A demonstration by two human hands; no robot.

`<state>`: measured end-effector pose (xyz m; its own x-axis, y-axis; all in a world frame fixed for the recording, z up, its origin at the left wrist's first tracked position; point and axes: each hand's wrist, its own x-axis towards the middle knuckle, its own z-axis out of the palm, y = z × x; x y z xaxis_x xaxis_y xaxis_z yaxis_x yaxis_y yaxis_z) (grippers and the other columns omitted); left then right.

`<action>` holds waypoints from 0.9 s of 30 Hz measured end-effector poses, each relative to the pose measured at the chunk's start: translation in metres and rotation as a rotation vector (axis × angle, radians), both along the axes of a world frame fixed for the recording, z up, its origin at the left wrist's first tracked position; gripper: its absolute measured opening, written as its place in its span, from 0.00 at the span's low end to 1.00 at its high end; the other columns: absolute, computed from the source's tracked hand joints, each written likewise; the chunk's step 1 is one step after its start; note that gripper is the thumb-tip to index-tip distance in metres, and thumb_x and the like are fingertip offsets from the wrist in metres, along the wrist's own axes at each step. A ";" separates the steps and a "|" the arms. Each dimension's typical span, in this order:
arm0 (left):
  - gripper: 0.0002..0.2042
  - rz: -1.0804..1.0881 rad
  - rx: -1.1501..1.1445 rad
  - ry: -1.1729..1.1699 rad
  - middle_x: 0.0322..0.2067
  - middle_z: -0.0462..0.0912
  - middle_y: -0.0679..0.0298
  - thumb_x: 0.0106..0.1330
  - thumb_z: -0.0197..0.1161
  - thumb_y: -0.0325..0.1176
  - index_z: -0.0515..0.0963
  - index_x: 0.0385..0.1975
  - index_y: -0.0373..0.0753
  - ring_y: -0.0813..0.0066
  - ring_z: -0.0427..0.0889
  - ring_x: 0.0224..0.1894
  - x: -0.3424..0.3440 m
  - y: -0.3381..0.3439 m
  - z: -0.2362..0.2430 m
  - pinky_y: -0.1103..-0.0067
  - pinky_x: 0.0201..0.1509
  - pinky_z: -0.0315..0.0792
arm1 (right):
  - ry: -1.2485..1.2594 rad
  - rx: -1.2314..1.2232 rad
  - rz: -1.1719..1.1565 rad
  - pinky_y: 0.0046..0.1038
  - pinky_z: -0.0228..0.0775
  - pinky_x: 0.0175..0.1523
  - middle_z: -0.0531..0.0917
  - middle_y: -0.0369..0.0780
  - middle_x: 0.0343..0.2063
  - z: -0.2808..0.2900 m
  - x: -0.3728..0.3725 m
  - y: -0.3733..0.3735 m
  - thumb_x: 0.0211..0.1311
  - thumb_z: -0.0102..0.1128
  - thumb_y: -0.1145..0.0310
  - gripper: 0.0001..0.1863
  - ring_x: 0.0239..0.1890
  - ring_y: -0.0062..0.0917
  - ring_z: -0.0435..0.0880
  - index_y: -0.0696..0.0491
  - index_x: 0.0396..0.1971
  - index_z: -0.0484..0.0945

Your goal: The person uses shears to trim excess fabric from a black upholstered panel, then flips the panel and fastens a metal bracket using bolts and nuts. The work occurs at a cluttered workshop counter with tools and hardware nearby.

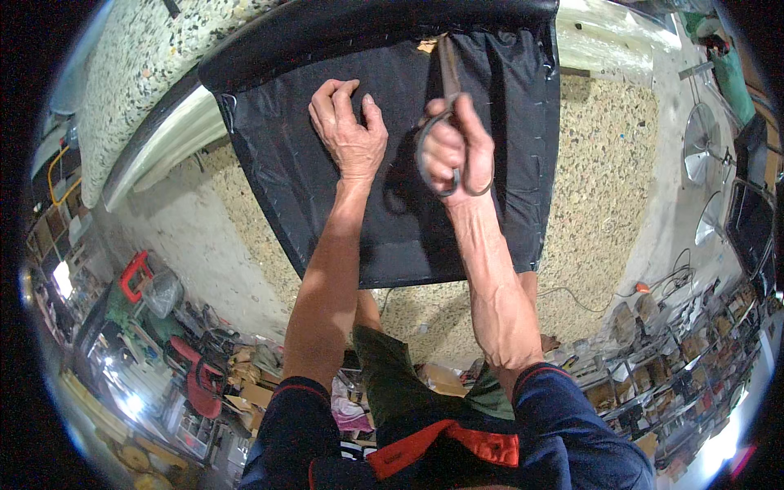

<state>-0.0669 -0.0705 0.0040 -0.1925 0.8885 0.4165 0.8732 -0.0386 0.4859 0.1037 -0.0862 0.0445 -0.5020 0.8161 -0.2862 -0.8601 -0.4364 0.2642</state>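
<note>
Head view: a right hand (457,151) grips scissors (450,77) over a black cloth (408,237).
The left hand (349,131) is on the middle of the cloth, its fingers bent, with the thumb apart from them. The right fingers are clamped on the scissors' handles; the blades point toward the far edge, near a small tan patch (427,46) beside the padded black roll (367,33).

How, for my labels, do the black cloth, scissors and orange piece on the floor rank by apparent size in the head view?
1. Black cloth
2. Scissors
3. Orange piece, clearly smallest
</note>
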 end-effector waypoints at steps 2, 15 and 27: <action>0.16 -0.007 0.020 0.023 0.51 0.77 0.54 0.62 0.69 0.29 0.80 0.49 0.38 0.50 0.76 0.54 -0.003 0.002 -0.001 0.57 0.61 0.70 | 0.182 -0.052 -0.114 0.19 0.57 0.17 0.68 0.30 0.22 0.007 -0.011 0.006 0.85 0.48 0.49 0.26 0.16 0.13 0.62 0.61 0.50 0.78; 0.16 0.056 -0.044 0.104 0.52 0.76 0.54 0.60 0.68 0.29 0.79 0.48 0.39 0.50 0.76 0.54 0.000 0.002 0.003 0.57 0.59 0.71 | -0.635 0.016 0.305 0.28 0.68 0.28 0.74 0.37 0.24 0.025 -0.005 -0.001 0.83 0.52 0.49 0.24 0.22 0.23 0.73 0.60 0.49 0.78; 0.15 0.049 -0.073 0.068 0.52 0.76 0.52 0.62 0.66 0.30 0.79 0.49 0.37 0.48 0.75 0.57 0.001 0.001 0.004 0.56 0.64 0.68 | -0.312 -0.131 -0.020 0.24 0.62 0.20 0.71 0.31 0.20 0.009 -0.017 -0.012 0.84 0.51 0.52 0.22 0.17 0.17 0.68 0.58 0.49 0.80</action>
<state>-0.0661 -0.0691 0.0080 -0.2095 0.9072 0.3647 0.9042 0.0378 0.4253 0.0863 -0.0978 0.0534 -0.3579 0.7711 -0.5266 -0.9163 -0.3986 0.0391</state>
